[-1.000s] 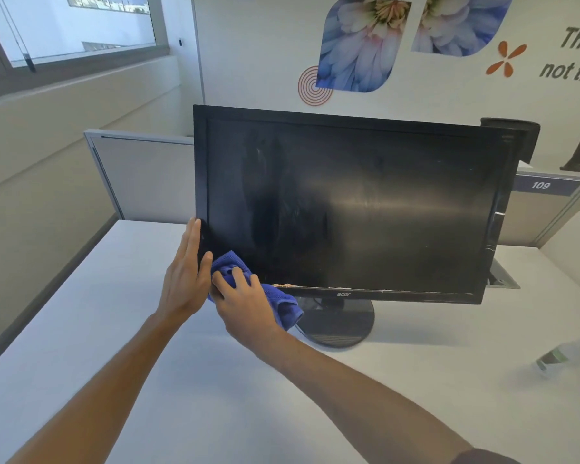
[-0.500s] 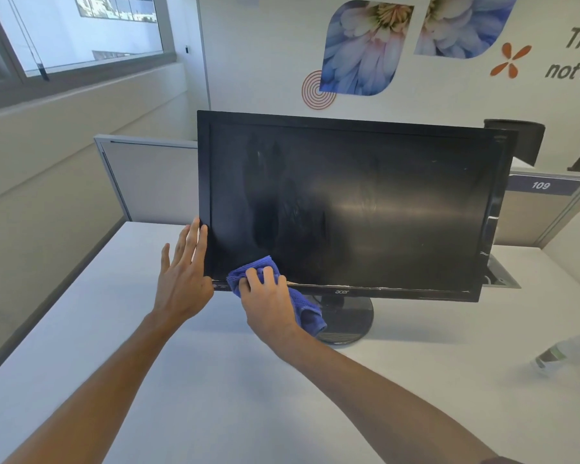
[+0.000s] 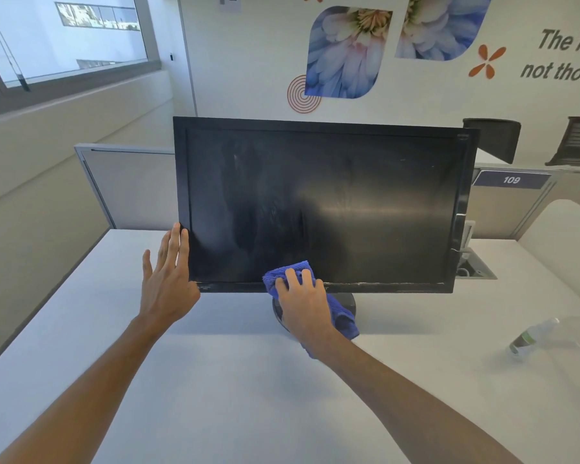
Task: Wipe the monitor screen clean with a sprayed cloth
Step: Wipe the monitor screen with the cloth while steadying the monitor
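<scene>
1. While reaching across the white desk [image 3: 215, 380], the right hand [image 3: 303, 304] is pressing a folded blue microfibre cloth [image 3: 340, 318] against the lower bezel of the black monitor [image 3: 315, 202], fingers curled over the cloth.
2. The left hand [image 3: 168, 286], fingers spread flat, is bracing the monitor's lower-left edge.
3. A spray bottle [image 3: 533, 336] is lying on the desk to the right.
4. Smears are showing on the dark screen's left half.

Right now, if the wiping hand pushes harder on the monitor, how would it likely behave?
The monitor probably tips or rocks back: a wide panel on one small round base. The left hand, flat at its left edge, likely steadies it. It may also slide on the smooth white desk.
</scene>
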`<state>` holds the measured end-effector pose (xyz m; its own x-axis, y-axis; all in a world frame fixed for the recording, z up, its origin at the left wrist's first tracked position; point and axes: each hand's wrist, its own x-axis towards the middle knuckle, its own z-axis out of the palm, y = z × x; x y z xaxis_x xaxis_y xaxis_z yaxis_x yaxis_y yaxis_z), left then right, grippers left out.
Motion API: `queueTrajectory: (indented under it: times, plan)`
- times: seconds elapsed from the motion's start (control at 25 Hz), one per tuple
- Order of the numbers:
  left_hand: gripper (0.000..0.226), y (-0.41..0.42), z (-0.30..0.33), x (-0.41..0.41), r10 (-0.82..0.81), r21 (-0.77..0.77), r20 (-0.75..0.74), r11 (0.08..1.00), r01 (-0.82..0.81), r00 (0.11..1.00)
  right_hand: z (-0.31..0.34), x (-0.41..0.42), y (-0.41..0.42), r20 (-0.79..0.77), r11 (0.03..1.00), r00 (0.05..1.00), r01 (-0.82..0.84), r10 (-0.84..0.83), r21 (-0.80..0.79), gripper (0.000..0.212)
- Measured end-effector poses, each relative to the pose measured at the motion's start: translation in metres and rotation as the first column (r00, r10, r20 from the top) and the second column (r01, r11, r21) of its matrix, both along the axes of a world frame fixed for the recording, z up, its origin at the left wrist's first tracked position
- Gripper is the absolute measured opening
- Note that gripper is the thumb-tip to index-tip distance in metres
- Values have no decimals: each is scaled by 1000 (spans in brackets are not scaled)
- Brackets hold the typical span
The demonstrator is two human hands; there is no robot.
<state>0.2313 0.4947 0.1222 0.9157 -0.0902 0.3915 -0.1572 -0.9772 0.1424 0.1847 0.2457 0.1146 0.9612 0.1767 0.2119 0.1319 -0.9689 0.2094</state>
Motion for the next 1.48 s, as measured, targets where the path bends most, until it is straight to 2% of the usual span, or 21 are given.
queueTrajectory:
  times: [0.16, 0.36, 0.56, 0.8, 0.88, 1.04, 1.32, 1.48]
  plan:
    - [95, -8, 2, -2, 31, 7, 4, 999, -31, 1000, -4, -4, -29, 6, 999, 999, 40, -40, 32, 49]
    - [81, -34, 4, -1, -56, 60, 55, 997, 53, 997, -5, -10, -59, 7, 995, 997, 74, -75, 68, 45]
    - [83, -57, 4, 6, -91, 58, 74, 995, 87, 993, -5, -16, -92, -65, 978, 983, 177, -171, 112, 49]
    - [84, -73, 3, 7, -123, 62, 89, 991, 118, 988, -1, -15, -128, -51, 977, 984, 173, -168, 124, 46]
    - [83, -82, 3, 5, -146, 64, 97, 988, 141, 984, 2, -18, -141, -18, 966, 973, 230, -229, 122, 46]
    - [82, -103, -4, -4, -192, 84, 103, 979, 184, 976, -2, -19, -169, -96, 962, 966, 252, -242, 105, 44]
    - [82, -132, -10, -9, -226, 99, 86, 971, 217, 970, 2, -28, -205, -53, 936, 948, 319, -314, 147, 41]
    - [81, -144, -2, -4, -233, 113, 106, 969, 221, 967, 6, -28, -224, -83, 930, 937, 348, -339, 122, 41]
